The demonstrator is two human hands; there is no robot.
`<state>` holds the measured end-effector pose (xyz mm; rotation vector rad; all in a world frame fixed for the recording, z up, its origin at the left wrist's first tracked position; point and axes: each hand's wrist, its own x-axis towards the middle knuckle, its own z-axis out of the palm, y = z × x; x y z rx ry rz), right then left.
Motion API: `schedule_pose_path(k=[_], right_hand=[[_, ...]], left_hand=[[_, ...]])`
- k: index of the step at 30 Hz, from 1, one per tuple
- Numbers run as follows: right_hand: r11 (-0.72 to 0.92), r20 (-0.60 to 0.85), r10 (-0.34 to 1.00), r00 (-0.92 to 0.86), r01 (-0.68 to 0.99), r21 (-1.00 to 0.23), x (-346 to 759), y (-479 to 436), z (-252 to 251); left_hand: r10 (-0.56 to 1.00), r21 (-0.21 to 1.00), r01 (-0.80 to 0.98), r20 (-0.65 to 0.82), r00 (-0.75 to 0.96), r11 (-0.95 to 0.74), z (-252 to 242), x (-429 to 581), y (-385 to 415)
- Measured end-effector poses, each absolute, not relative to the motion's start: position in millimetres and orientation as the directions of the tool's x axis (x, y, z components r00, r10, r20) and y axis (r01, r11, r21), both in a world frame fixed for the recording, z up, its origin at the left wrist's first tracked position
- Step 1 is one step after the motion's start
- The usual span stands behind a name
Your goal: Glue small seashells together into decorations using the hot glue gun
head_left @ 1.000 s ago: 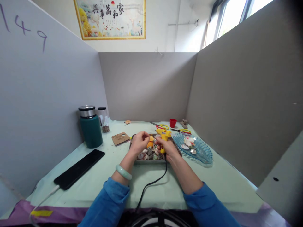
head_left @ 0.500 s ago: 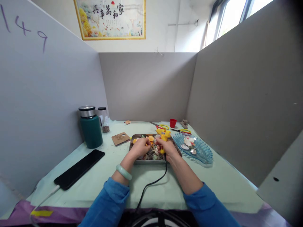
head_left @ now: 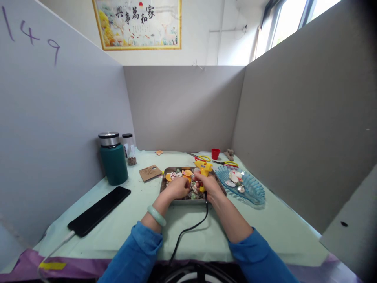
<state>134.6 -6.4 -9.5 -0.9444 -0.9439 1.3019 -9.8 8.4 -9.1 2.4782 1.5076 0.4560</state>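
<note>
A yellow glue gun (head_left: 203,168) is gripped in my right hand (head_left: 209,185), with its nozzle turned to the left and a black cord running down toward me. My left hand (head_left: 178,188) reaches into a metal tray (head_left: 185,202), fingers curled together over its contents; what they pinch, if anything, is hidden. Inside the tray lie many small shells and orange and white flat pieces (head_left: 187,172). Both hands are over the tray, a short gap apart.
Right of the tray sits a blue glass dish (head_left: 253,188) with shells. Behind are scissors (head_left: 225,163) and a red cup (head_left: 215,153). On the left are a cardboard piece (head_left: 150,173), a phone (head_left: 99,211), a green flask (head_left: 113,163) and a jar (head_left: 129,149).
My left hand has shifted slightly right and lower within the tray, uncovering more pieces at its left side. My right hand and the glue gun have stayed in place.
</note>
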Motion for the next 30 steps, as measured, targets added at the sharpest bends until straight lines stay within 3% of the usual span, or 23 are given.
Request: schedule_pose_path(k=[6, 11, 13, 16, 19, 23, 30], right_hand=[[0.03, 0.013, 0.998, 0.055, -0.33, -0.944, 134.2, -7.4, -6.8], [0.031, 0.015, 0.999, 0.05, -0.323, -0.946, 134.0, -10.7, -4.8], [0.035, 0.02, 0.998, 0.052, -0.319, -0.947, 133.8, -11.9, -4.5], [0.057, 0.042, 0.997, 0.059, -0.293, -0.954, 132.9, -14.1, -3.4], [0.099, 0.088, 0.994, 0.059, -0.232, -0.968, 132.0, -16.5, -2.1], [0.129, 0.138, 0.99, -0.028, -0.214, -0.968, 132.4, -17.5, -3.3], [0.134, 0.156, 0.986, -0.054, -0.29, -0.948, 134.1, -16.7, -4.0]], left_hand=[[0.875, 0.345, 0.805, 0.209, 0.436, -0.483, -8.5, -8.7, 7.0], [0.879, 0.451, 0.763, 0.347, 0.327, -0.462, -4.8, -11.3, 10.5], [0.885, 0.55, 0.713, 0.41, 0.221, -0.434, -2.6, -12.2, 12.4], [0.917, 0.779, 0.497, 0.385, 0.103, -0.383, 1.5, -11.6, 12.9], [0.929, 0.911, 0.193, 0.345, 0.132, -0.366, 5.7, -8.5, 9.6], [0.92, 0.939, -0.043, 0.344, 0.188, -0.342, 10.1, -4.3, 2.9], [0.927, 0.947, -0.23, 0.278, 0.253, -0.222, 14.1, -9.0, -0.1]])
